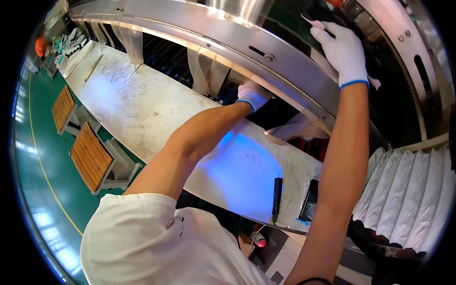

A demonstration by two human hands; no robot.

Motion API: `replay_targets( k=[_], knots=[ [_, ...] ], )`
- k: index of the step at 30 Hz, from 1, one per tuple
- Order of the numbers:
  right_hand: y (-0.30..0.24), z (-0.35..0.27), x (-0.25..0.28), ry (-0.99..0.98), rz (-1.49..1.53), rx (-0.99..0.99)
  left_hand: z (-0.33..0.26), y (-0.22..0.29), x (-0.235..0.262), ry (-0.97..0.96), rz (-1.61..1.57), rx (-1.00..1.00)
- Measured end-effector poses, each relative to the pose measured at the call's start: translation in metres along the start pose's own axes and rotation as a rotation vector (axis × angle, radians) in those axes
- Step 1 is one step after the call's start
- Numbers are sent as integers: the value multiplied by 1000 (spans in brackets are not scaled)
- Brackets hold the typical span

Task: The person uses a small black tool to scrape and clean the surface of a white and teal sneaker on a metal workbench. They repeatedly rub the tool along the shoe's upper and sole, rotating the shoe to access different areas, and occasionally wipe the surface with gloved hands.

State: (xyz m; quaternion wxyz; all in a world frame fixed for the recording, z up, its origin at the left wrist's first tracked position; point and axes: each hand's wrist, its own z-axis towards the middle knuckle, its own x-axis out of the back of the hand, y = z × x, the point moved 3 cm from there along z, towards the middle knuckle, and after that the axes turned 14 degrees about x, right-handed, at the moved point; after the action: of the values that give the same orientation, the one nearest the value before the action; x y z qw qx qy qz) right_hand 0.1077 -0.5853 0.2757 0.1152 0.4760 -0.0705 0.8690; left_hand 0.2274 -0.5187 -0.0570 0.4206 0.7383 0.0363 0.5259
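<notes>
My left hand, in a white glove with a blue cuff, reaches into the dark opening under the machine's metal edge, between hanging clear strips. Its fingers are hidden in there. Higher up at the right, my right hand, gloved the same way, is bent over a pale pink cloth on the dark upper part of the machine. Bits of pink show on both sides of that hand, and its fingertips are partly covered. Below the opening runs a long, scuffed white worktop.
A black pen-shaped tool and a black flat object lie near the worktop's right end. Wooden-slatted seats stand on the green floor. A ribbed white duct is at right. An orange-clad person is far left.
</notes>
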Motion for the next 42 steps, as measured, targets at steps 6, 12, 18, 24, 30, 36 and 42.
replay_targets(
  k=[6,12,18,24,30,36,42],
  knots=[
    [8,-1,-3,51,49,-54,-96,-37,91,-873,-1361,237],
    [2,-6,0,68,-17,62,-272,-117,215,-783,-1767,484],
    [-12,-5,-1,154,-36,122,-399,-143,230,-174,-971,-47],
    [-43,-70,23,463,175,77,-316,-61,166,227,230,-801],
    [-179,-277,43,616,-42,339,-311,-103,148,-140,565,-747],
    [-253,-431,-29,56,55,250,-341,-172,168,-66,265,-1355],
    [-281,-477,-78,56,217,-136,-325,-189,219,3,213,-1213]
  ],
)
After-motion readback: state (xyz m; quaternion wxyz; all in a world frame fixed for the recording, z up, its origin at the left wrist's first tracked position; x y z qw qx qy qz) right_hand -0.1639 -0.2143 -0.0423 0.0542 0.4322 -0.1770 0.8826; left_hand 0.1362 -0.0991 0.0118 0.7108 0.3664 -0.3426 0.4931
